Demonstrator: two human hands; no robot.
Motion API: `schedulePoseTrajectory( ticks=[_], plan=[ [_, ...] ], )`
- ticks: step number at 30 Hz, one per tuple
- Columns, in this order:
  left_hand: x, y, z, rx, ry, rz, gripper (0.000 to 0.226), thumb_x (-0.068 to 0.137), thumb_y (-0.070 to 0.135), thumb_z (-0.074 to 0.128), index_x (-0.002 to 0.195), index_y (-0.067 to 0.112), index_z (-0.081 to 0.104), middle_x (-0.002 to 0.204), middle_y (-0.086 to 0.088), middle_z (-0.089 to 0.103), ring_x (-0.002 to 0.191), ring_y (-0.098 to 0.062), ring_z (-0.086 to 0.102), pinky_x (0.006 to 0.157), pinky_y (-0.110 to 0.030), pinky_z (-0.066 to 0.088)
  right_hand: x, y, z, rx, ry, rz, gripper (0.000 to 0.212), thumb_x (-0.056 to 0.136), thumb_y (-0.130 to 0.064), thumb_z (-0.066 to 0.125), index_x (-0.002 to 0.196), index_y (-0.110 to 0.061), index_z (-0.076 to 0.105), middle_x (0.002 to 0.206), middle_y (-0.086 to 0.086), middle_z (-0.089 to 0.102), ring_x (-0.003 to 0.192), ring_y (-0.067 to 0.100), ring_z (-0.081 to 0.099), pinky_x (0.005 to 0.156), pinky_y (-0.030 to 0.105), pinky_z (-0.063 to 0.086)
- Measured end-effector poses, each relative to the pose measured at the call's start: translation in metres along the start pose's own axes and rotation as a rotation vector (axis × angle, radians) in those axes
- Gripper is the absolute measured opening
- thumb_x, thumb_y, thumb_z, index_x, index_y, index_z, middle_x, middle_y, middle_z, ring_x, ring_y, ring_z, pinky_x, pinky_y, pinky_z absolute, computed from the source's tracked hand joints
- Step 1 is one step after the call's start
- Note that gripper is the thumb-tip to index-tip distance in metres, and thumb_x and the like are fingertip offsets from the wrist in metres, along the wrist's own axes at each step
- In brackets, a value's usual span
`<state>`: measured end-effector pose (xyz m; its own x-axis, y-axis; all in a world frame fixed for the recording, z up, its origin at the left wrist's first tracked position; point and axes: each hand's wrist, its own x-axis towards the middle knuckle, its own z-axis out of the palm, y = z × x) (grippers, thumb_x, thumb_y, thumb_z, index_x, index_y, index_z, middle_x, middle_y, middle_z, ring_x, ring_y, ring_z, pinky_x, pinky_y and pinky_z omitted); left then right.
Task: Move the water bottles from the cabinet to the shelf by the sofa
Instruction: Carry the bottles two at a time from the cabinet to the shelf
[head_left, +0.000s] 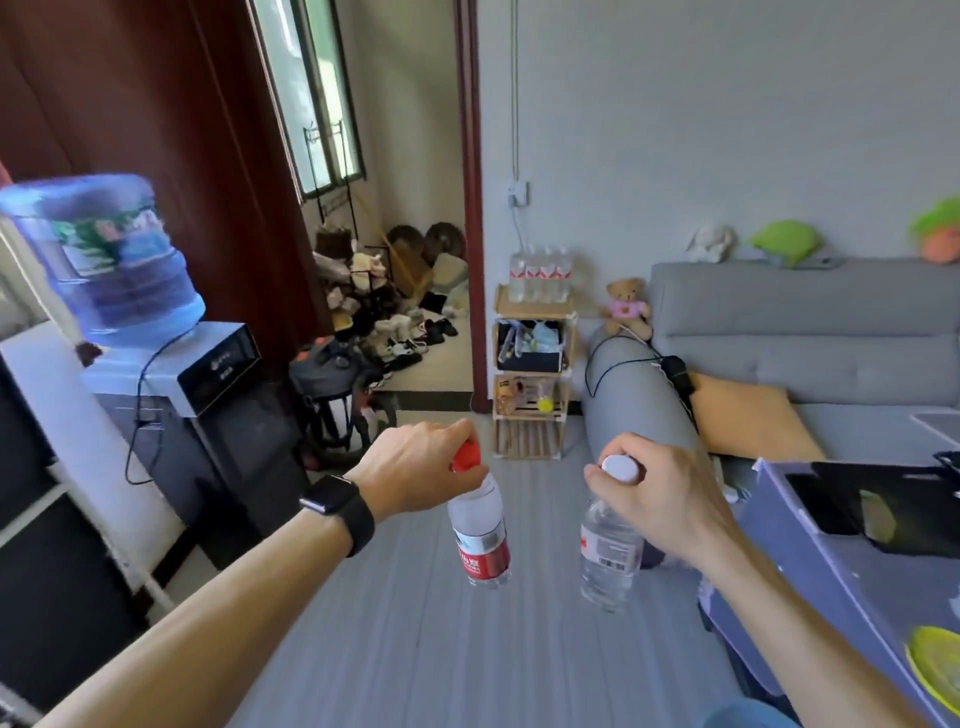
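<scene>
My left hand grips a red-capped water bottle by its cap, so the bottle hangs down with its red label showing. My right hand holds a white-capped clear water bottle by the neck in the same way. Ahead, a small wooden shelf stands against the wall beside the grey sofa. Several water bottles stand in a row on its top board. The cabinet is not in view.
A water dispenser with a large blue jug stands at the left. A bag sits near the doorway, with shoes piled beyond. A purple table is at the right. Grey striped floor lies between me and the shelf.
</scene>
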<state>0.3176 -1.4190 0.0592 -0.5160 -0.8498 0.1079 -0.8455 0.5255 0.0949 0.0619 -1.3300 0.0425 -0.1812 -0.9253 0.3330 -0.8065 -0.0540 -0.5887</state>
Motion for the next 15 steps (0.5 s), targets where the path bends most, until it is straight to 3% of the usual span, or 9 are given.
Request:
schedulePoseTrajectory(
  ticks=[2, 5, 9, 15],
  plan=[
    [0.044, 0.000, 0.004, 0.000, -0.014, -0.002, 0.029, 0.092, 0.059, 0.047, 0.100, 0.031, 0.046, 0.089, 0.009, 0.060, 0.076, -0.017, 0.056, 0.061, -0.028, 0.040, 0.042, 0.016, 0.000, -0.014, -0.011, -0.010, 0.024, 0.077, -0.043, 0.070, 0.068, -0.025, 0.057, 0.059, -0.016, 0.056, 0.065, 0.006, 0.053, 0.051, 0.014, 0.035],
    [0.103, -0.006, 0.009, -0.023, -0.020, 0.007, 0.030, 0.092, 0.059, 0.048, 0.102, 0.031, 0.048, 0.093, 0.011, 0.061, 0.080, -0.015, 0.058, 0.061, -0.026, 0.042, 0.100, 0.035, 0.002, -0.001, -0.032, -0.018, 0.024, 0.078, -0.041, 0.071, 0.066, -0.026, 0.056, 0.056, -0.015, 0.056, 0.067, -0.003, 0.053, 0.053, 0.013, 0.038],
    [0.181, -0.031, 0.020, -0.011, -0.025, -0.011, 0.028, 0.092, 0.057, 0.047, 0.102, 0.031, 0.048, 0.091, 0.011, 0.060, 0.080, -0.015, 0.059, 0.062, -0.029, 0.045, 0.178, 0.064, 0.018, 0.035, -0.078, -0.010, 0.024, 0.079, -0.041, 0.070, 0.065, -0.029, 0.055, 0.060, -0.016, 0.058, 0.065, 0.002, 0.053, 0.051, 0.016, 0.036],
    [0.312, -0.086, 0.040, -0.004, -0.028, 0.009, 0.029, 0.090, 0.058, 0.045, 0.101, 0.032, 0.050, 0.090, 0.010, 0.063, 0.078, -0.016, 0.060, 0.065, -0.033, 0.052, 0.302, 0.105, 0.061, 0.056, -0.089, 0.039, 0.020, 0.078, -0.039, 0.071, 0.067, -0.027, 0.060, 0.064, -0.012, 0.061, 0.066, 0.011, 0.056, 0.059, 0.030, 0.047]
  ],
)
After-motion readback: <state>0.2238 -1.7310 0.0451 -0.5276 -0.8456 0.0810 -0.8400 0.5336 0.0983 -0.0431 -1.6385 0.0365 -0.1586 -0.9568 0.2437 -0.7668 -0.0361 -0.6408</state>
